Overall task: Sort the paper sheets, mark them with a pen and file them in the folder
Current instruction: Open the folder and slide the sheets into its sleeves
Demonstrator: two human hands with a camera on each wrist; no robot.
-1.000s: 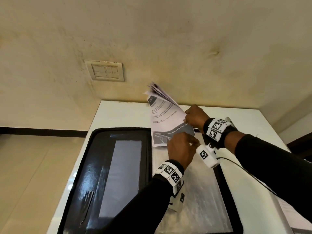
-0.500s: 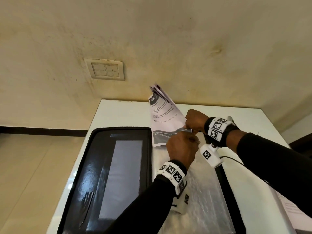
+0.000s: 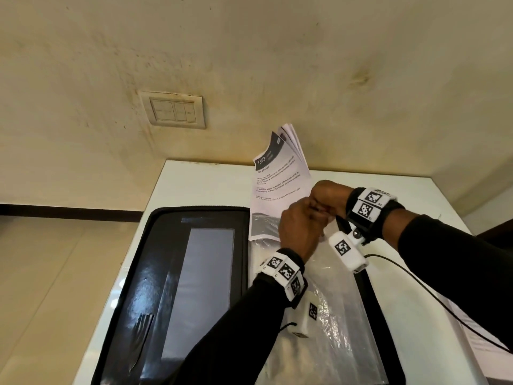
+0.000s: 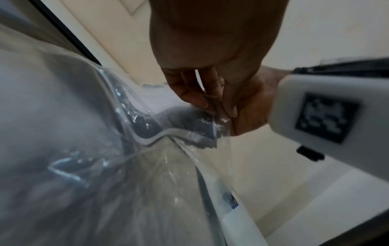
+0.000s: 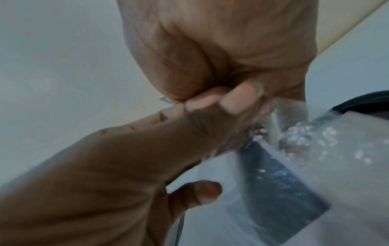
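An open black folder (image 3: 166, 273) lies on the white table (image 3: 208, 184), and a clear plastic sleeve (image 3: 333, 315) covers its right half. A stack of printed paper sheets (image 3: 277, 190) stands nearly upright with its bottom edge at the sleeve's mouth. My right hand (image 3: 327, 197) grips the sheets by their right edge, fingers curled (image 5: 210, 103). My left hand (image 3: 301, 229) is right against it and pinches the sleeve's (image 4: 147, 133) top edge between thumb and fingers (image 4: 212, 104). The sheets' dark printed band (image 5: 273, 183) shows through the plastic. No pen is in view.
The table stands against a stained wall with a switch plate (image 3: 173, 109). A black cable (image 3: 416, 282) runs across the table to the right of the folder. More white paper (image 3: 472, 337) lies at the right edge. The folder's left half holds a grey pocket (image 3: 202, 287).
The sheets have swung from leaning left to nearly upright. My left hand has risen to meet my right hand at the sheets' lower right corner.
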